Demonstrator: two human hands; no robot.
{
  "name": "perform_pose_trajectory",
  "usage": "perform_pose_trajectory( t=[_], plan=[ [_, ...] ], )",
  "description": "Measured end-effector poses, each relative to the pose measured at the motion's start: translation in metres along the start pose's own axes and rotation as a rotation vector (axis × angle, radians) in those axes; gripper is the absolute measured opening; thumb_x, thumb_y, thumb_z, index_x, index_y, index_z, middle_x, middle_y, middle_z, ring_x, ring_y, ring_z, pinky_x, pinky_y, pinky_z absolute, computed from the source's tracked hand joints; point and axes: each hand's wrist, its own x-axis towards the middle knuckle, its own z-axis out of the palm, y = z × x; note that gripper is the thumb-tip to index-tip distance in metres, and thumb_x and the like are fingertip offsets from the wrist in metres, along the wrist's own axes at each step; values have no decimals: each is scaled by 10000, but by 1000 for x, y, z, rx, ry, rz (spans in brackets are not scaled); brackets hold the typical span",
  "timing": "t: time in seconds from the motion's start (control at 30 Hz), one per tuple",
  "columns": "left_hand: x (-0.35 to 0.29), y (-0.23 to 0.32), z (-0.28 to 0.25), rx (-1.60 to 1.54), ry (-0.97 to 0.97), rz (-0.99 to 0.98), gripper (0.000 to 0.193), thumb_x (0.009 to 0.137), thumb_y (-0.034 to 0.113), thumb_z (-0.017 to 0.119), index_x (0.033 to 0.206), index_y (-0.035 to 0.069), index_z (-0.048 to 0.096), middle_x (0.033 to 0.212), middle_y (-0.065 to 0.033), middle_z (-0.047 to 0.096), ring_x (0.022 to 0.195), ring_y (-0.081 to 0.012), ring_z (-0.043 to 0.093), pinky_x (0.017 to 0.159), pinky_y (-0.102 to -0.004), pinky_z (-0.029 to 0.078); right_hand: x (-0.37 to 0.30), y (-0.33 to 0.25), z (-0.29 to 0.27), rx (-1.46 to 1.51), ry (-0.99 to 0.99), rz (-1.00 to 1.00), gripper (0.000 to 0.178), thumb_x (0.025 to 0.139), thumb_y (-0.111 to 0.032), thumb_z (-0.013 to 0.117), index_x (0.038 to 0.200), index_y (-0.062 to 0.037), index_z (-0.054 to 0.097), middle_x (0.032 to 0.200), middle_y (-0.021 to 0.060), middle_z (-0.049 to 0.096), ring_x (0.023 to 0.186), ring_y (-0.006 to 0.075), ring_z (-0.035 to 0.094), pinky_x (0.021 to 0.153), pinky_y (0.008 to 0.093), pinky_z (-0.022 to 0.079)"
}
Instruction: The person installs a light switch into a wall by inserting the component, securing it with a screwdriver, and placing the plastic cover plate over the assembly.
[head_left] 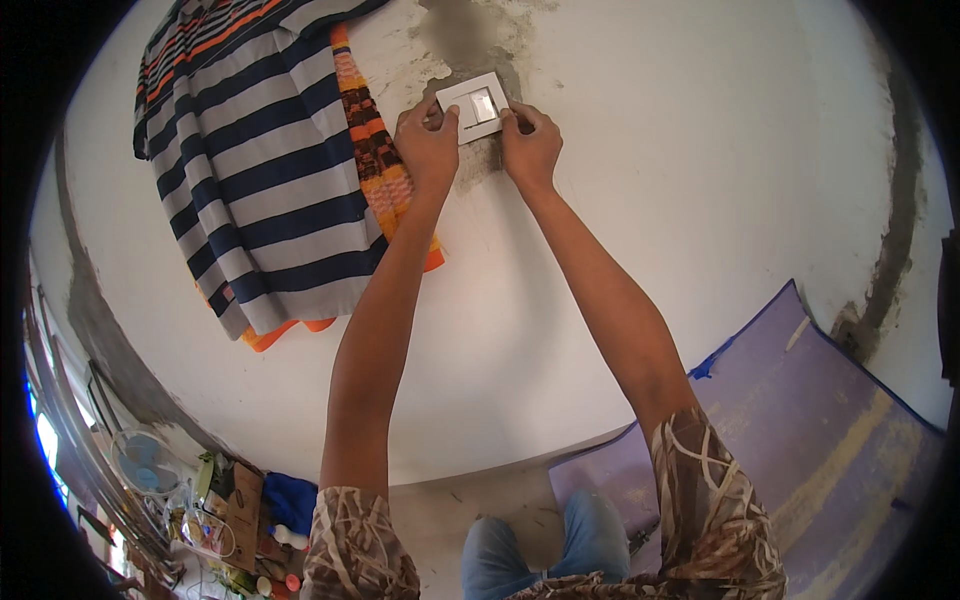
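A white square wall switch plate [461,104] sits against the wall, over a patch of grey cement, and is tilted slightly. A lighter, shiny rectangle shows in the right part of its face. My left hand [430,152] grips the plate's left edge, its thumb on the front near the lower corner. On the opposite edge, my right hand [532,152] pinches the plate between thumb and fingers. Both arms are stretched up and forward. What lies behind the plate is hidden.
Left of my hands hangs a striped grey and navy shirt [270,190] over an orange patterned cloth [375,140]. A purple sheet [760,430] leans at the lower right. At the lower left stand a fan [148,462], a cardboard box [243,515] and other clutter. Filled cement channels [885,220] run along the wall.
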Motion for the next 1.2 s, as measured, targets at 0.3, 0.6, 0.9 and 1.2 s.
perform_pose_trajectory(
  t=[0.3, 0.6, 0.9, 1.2],
  plan=[
    [16, -10, 1, 22, 60, 129, 305, 842, 104, 714, 1107, -45, 695, 905, -157, 680, 773, -228, 691, 729, -324, 539, 2, -2, 5, -44, -23, -19, 179, 805, -161, 697, 947, -59, 735, 842, 149, 642, 778, 299, 631, 760, 412, 489],
    [27, -11, -5, 98, -49, 185, 297, 827, 106, 699, 1107, 7, 694, 852, -154, 686, 749, -270, 657, 696, -367, 509, 8, 9, 0, -133, -75, -119, 226, 810, -179, 709, 1030, -130, 728, 925, 128, 652, 901, 323, 632, 810, 431, 491],
    [-3, 1, -35, 438, -412, 90, 577, 919, 297, 642, 1446, 147, 460, 816, -152, 665, 719, -320, 665, 652, -417, 513, -1, -3, -30, -458, -268, -318, 275, 866, -245, 662, 1132, -190, 703, 905, 95, 630, 920, 292, 638, 740, 418, 524],
    [7, 4, -47, 824, -427, 320, 772, 888, 551, 612, 1535, 261, 307, 844, -129, 693, 787, -285, 697, 673, -435, 539, 17, -15, -45, -700, -400, -519, 417, 850, -183, 639, 1265, -220, 628, 1013, 58, 608, 996, 249, 606, 746, 413, 549]
  ],
)
